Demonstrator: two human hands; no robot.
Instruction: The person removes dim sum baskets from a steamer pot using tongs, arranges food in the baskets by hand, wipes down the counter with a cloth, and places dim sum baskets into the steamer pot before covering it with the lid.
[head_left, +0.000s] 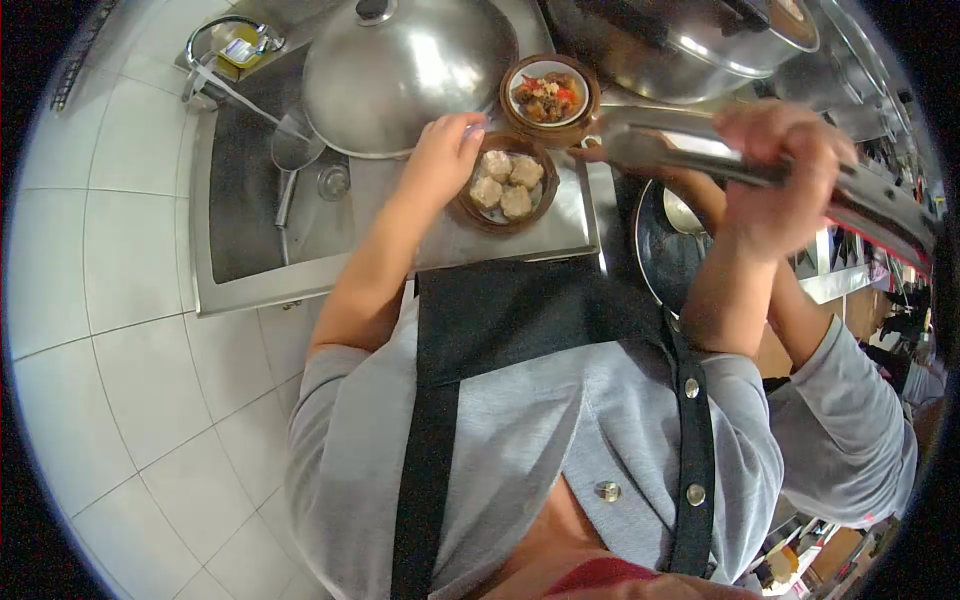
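My left hand (440,160) is at the left edge of a small round steamer basket (548,205). Its fingers are pinched together, with a small pale purplish thing at their tips that I cannot make out. Several dumplings (516,202) sit in that basket. Just behind it stands a second basket (510,120) holding a white dish of food with red pieces (550,97). My right hand (785,170), blurred by motion, is raised on the right and wrapped around long metal tongs (665,140). The tongs' far end reaches left toward the baskets.
A large domed lid (405,75) rests behind my left hand. The sink (250,225) with a strainer (293,150) lies left. At right are a big metal pot (640,55) and a dark pan with a ladle (685,215). A co-worker's arm (795,315) reaches in beneath mine.
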